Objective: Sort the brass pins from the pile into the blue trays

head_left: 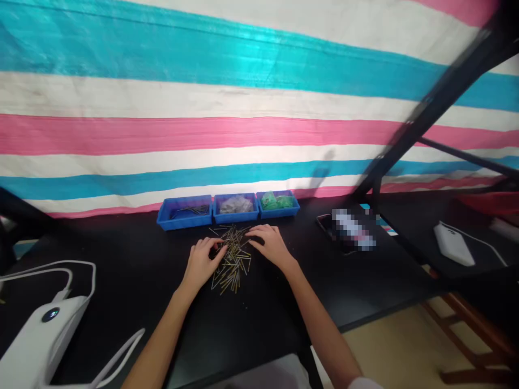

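Note:
A loose pile of thin, straight metal pieces [232, 265], some silvery and some yellowish, lies on the black table; they look like long screws or pins, too small to tell which. At the pile's left edge is my left hand [201, 262], its fingers curved and its thumb apart from them. My right hand [271, 244] reaches in at the upper right of the pile, thumb and fingers apart, fingertips at the outer pieces. Neither hand visibly holds anything. Behind the pile stand a blue bin with dark thin pieces [165, 216], a blue bin with clear bags [237, 218] and a blue bin with green bags [279, 213].
On the left lies a white power bank [44, 335] with white cables [95, 275]. A phone [324, 221], partly blurred out, rests at the right. Farther right are another white device [453, 244] and a wooden stool [474, 335]. A striped sheet [203, 135] hangs behind the table [133, 275].

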`<state>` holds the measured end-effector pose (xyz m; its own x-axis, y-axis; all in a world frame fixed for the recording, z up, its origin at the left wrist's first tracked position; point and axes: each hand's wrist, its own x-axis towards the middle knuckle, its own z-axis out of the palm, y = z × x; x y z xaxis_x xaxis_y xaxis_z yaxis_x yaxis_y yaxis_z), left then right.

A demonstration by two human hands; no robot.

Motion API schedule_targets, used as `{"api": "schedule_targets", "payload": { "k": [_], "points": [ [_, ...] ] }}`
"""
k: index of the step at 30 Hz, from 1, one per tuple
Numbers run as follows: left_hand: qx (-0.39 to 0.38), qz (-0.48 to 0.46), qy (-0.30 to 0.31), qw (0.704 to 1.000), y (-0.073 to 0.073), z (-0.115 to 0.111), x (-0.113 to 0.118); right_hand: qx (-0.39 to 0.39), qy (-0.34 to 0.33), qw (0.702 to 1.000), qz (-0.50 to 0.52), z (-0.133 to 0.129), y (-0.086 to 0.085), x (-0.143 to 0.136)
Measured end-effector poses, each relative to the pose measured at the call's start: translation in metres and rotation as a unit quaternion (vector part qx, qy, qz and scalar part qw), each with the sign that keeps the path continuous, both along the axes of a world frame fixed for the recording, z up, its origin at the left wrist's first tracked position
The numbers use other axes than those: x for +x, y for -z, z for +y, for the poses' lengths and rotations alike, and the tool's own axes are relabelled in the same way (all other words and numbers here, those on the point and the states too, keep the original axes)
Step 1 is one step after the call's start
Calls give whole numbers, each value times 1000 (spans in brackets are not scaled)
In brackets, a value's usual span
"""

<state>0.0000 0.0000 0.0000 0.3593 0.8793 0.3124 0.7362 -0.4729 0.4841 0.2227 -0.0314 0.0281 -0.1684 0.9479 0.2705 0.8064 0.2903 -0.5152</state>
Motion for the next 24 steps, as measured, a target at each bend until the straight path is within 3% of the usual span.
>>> {"api": "schedule_targets", "payload": {
  "k": [7, 11, 15, 20, 24],
  "points": [
    [8, 10, 2, 1000, -1, -2, 1, -3, -59, 998, 20, 3, 10, -7],
    [14, 2, -2, 1000, -3, -4, 2, 13, -27, 1000, 5, 4, 12, -7],
    [32, -3, -11, 999, -7, -9, 6, 50, 47, 998, 11, 3, 8, -3],
    [67, -18, -5, 998, -11, -18, 15, 63, 99, 989, 94, 2, 2, -6],
    [51, -46, 18, 998, -10, -22, 22, 34, 63, 971, 227, 3, 1, -14]
  ]
}}
